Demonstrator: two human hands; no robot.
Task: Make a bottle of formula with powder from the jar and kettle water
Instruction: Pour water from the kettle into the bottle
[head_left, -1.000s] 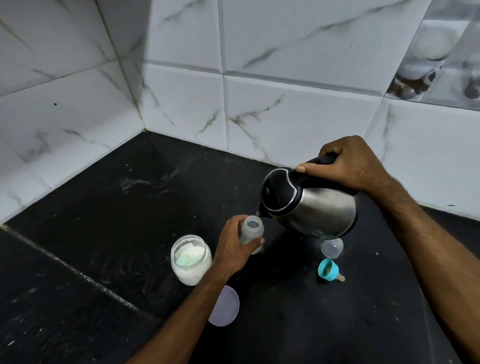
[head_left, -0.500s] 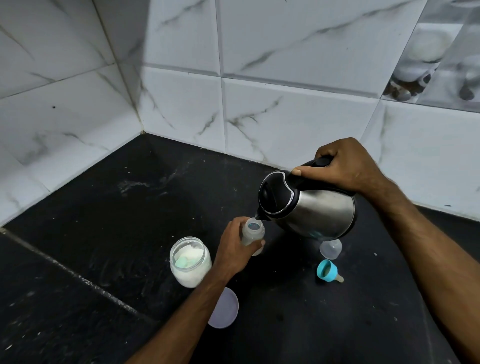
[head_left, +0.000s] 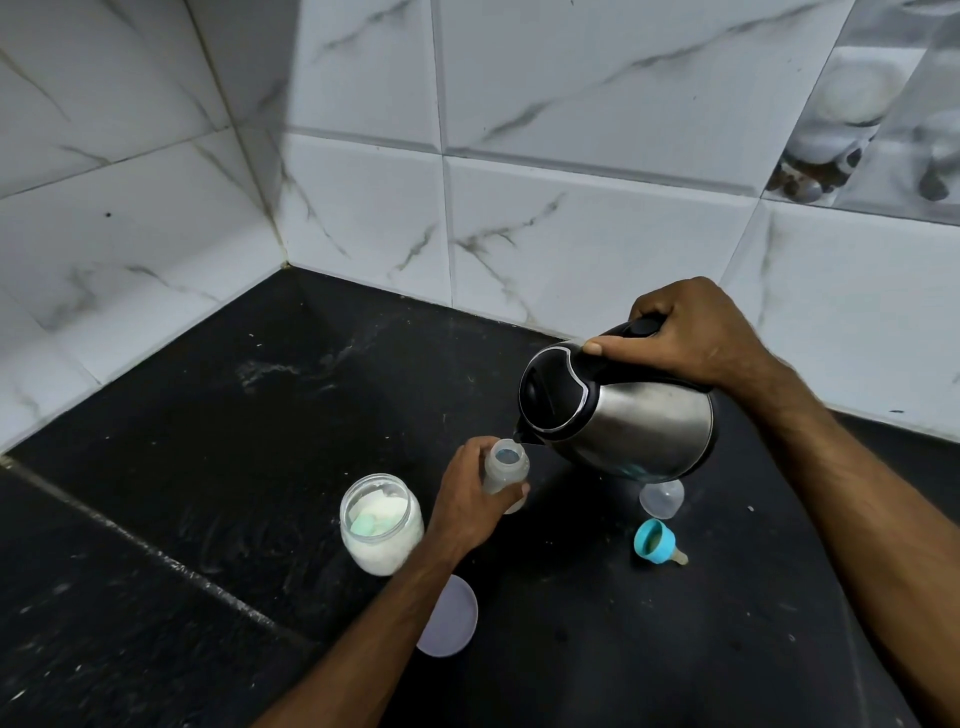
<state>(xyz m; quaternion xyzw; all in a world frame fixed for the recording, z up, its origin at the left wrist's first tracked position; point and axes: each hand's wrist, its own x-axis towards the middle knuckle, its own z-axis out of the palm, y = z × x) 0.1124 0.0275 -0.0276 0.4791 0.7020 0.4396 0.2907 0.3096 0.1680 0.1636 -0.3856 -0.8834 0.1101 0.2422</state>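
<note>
With the bottle (head_left: 505, 470), just right of the jar (head_left: 381, 524), gripped by the left hand (head_left: 470, 499), and the kettle (head_left: 618, 410) tilted by the handle-wrapped right hand (head_left: 685, 332), water may be spilled past its narrow mouth.

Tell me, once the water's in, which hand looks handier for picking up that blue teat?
Probably the right hand: the blue teat lies on its side of the counter, below the kettle it grips. The left hand holds the bottle steady.
</note>
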